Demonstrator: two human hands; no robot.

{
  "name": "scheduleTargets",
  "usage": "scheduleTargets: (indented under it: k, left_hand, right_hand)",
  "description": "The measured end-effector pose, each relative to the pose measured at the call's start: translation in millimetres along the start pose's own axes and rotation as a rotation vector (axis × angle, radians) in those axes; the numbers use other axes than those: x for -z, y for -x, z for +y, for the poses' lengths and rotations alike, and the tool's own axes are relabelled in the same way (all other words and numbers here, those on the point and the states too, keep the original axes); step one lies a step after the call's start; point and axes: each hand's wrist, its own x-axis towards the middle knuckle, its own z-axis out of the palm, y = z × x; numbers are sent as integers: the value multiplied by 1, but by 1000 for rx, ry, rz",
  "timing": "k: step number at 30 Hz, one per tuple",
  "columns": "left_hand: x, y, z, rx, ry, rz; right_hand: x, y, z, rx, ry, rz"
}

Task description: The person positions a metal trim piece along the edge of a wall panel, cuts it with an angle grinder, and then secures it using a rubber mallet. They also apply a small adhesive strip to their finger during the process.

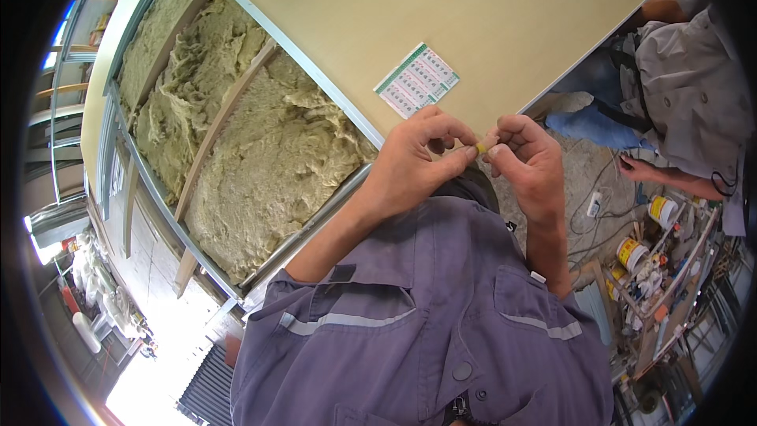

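Observation:
In front of my chest, my left hand [422, 154] pinches a small yellow piece [480, 147] between thumb and forefinger. The fingertips of my right hand [530, 159] close on the piece from the other side, so the two hands nearly meet. Most of it is covered by the fingers, and its kind is too small to make out. Just beyond my left hand, a printed sheet with green borders and rows of small pictures [416, 80] lies on the large cream-coloured panel [473, 0].
To the left, an open metal frame [303, 67] holds yellowish fibrous insulation [268, 162] with wooden battens [225, 118]. Another person [686, 83] stands at the right by the panel's edge. Buckets [631, 252], cables [579, 229] and a cluttered rack [670, 300] are at the lower right.

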Motion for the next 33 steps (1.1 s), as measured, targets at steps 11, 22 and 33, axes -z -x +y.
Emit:
scheduleTargets:
  k: [11,22,33]
  left_hand:
    - [-7,1,-3,90,126,38]
    - [-3,-1,-3,35,84,-23]
    - [-9,0,-15,158,131,-69]
  right_hand:
    - [-5,-3,4,-50,-26,53]
    - [-6,-3,9,-24,-35,35]
    - [41,-10,-1,71,-322,150]
